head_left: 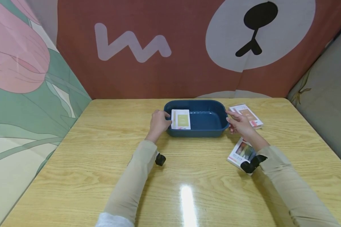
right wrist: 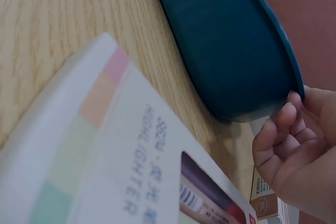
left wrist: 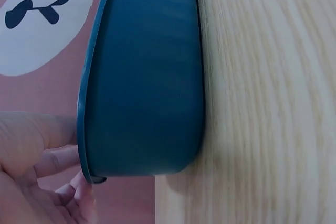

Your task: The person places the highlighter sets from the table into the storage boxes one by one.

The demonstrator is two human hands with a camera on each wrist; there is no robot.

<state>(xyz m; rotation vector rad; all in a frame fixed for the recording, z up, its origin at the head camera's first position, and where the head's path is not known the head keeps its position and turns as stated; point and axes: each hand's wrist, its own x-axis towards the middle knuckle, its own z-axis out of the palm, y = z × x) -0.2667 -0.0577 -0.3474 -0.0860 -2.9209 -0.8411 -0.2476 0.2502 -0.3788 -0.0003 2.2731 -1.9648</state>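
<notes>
A dark blue rectangular plastic bin stands at the back of the table. My left hand grips its left end, with the thumb over the rim; fingers curl at the rim in the left wrist view. At the right end, my right hand pinches the rim between thumb and curled fingers. Inside the bin, at the left, lies a white box with a yellow-green panel. Below my right wrist is a highlighter box, white with a window, partly covered by the wrist camera in the head view.
Right of the bin, behind my right hand, lies a white box with an orange-brown panel, possibly stacked on another. The wooden table meets a wall with a printed bear face at the back.
</notes>
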